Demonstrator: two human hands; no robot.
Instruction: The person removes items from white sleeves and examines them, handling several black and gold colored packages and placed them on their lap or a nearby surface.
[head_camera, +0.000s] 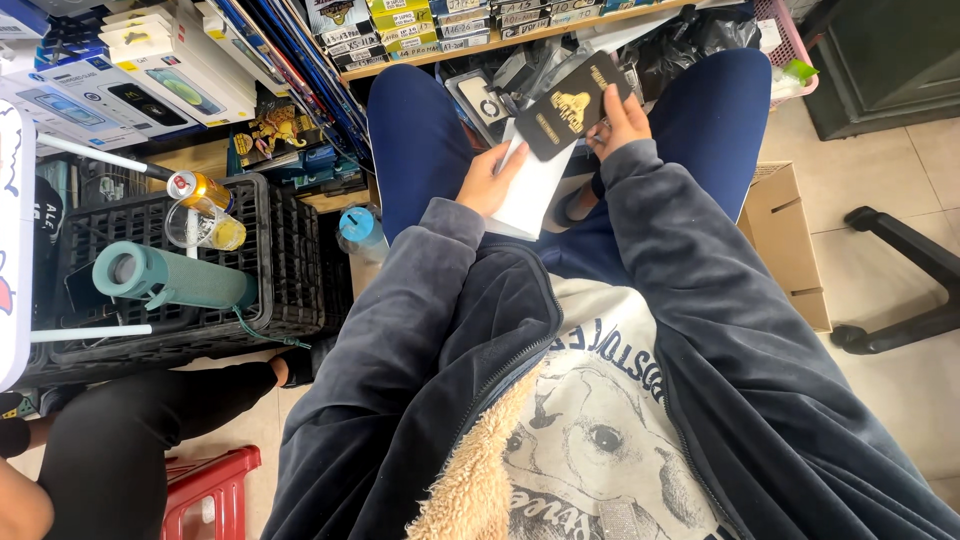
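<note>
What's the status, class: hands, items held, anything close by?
Left hand holding white envelope. Right hand gripping black card with gold print, overlapping envelope's top. Both above lap; cluttered shelf just beyond, nothing blocking.

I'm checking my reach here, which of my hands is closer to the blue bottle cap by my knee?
Left. Your left hand holds the white envelope, just right of the blue bottle cap in the picture. Your right hand grips the black card, farther away.
</note>
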